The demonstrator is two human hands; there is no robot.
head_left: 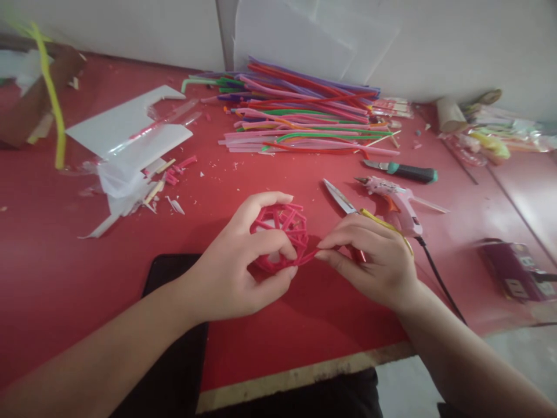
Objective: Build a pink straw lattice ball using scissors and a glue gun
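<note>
My left hand (243,261) is closed round a pink openwork ball (293,226) made of bent strips, with fingers over its top and front and the thumb along its lower edge. Something pale shows through the gaps of the ball. A short pink strip (308,257) sticks out from its lower right side. My right hand (369,255) pinches the free end of that strip between thumb and forefinger. Beneath the right hand lies a pair of scissors (342,197), blades pointing away, its handles mostly hidden. A yellow strip (385,223) shows behind the right knuckles.
Coloured craft strips (300,110) are heaped at the back of the red table. A pink glue gun (391,200) with a cord and a utility knife (409,171) lie to the right. White card (130,130) and scraps are at left, a black tablet-like slab (174,348) under my left forearm.
</note>
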